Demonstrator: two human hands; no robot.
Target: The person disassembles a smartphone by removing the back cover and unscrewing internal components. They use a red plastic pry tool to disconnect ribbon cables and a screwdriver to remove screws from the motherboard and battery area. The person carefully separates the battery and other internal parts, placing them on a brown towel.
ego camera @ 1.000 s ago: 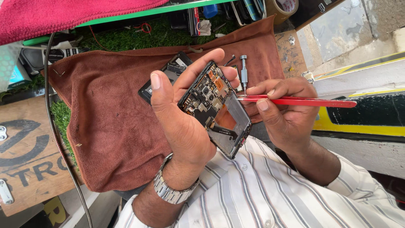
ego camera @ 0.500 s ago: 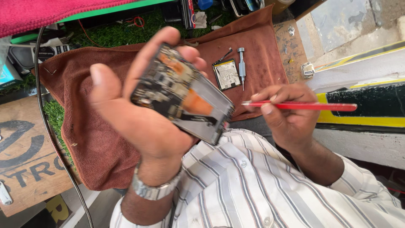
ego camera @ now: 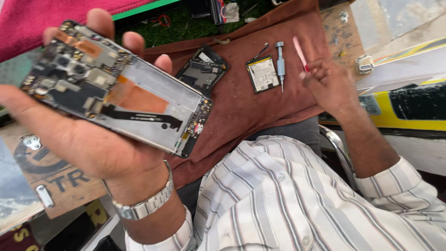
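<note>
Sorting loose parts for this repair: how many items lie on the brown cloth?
3: a dark back cover left, a flat battery in the middle, a small screwdriver beside it. Others may be hidden behind the opened phone.

Bright, even daylight with soft shadows; the right hand (ego camera: pixel 327 81) is motion-blurred, and the picture's edges stretch slightly.

the left hand (ego camera: pixel 88 135) is lying palm up, close under the camera, fingers (ego camera: pixel 100 21) curling up and over from the far side and the thumb stretching out along the near edge. its wrist is wearing a metal band above a striped cuff. the right hand (ego camera: pixel 327 83) is reaching further out, half closed, fingers pinching together, its forearm running back bare to a rolled striped sleeve.
</note>
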